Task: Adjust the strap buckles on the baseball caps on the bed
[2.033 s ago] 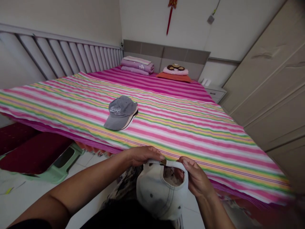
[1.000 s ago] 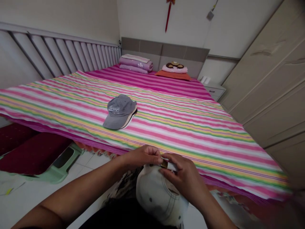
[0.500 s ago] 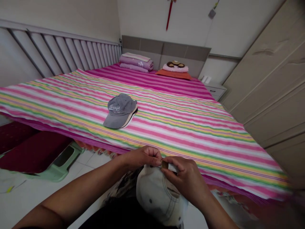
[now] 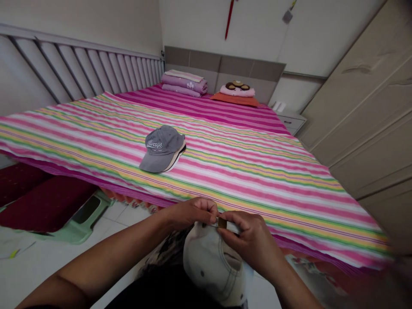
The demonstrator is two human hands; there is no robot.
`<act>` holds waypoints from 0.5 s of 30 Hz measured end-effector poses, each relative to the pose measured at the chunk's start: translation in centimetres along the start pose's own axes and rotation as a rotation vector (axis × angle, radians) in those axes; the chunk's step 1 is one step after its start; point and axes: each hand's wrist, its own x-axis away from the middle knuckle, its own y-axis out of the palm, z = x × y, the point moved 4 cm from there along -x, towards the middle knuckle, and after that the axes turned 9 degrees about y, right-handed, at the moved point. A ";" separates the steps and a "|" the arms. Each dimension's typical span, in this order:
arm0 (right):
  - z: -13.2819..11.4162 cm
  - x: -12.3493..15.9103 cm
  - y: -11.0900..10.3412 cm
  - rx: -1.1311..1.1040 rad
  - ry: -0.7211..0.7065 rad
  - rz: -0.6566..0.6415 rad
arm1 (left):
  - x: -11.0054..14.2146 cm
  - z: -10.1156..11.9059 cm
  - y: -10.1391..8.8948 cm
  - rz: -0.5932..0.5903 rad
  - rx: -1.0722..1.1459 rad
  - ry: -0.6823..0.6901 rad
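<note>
The right hand (image 4: 249, 237) is pinching a brass strap buckle (image 4: 222, 222) narrowly between thumb and fingers, while the left hand (image 4: 189, 213) is gripping the other side of the cloth strap (image 4: 232, 227), right beside it. The two hands are nearly touching, and the strap belongs to a white baseball cap (image 4: 206, 262), which is hanging from them, crown down, just off the near edge of the bed. Beyond that, a stack of gray-topped caps (image 4: 162, 148) is lying on the striped bedsheet (image 4: 257, 180) — well apart from the hands. Folded bedding (image 4: 183, 83) and a pink pillow (image 4: 237, 90) are resting by the headboard (image 4: 222, 64), and a green stool (image 4: 85, 219) is standing on the floor to the left.
</note>
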 end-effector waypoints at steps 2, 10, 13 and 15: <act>0.0 0.0 0.0 -0.010 0.008 -0.014 | 0.0 -0.1 0.0 -0.005 0.022 0.004; 0.5 -0.1 -0.1 -0.075 0.038 -0.004 | -0.4 0.0 0.0 0.045 0.084 0.001; 1.0 -0.1 -0.1 -0.152 0.081 -0.036 | -0.7 0.1 0.2 0.017 0.066 -0.041; 1.7 -0.2 0.1 -0.324 0.165 -0.103 | -0.8 0.0 0.5 -0.065 0.029 -0.103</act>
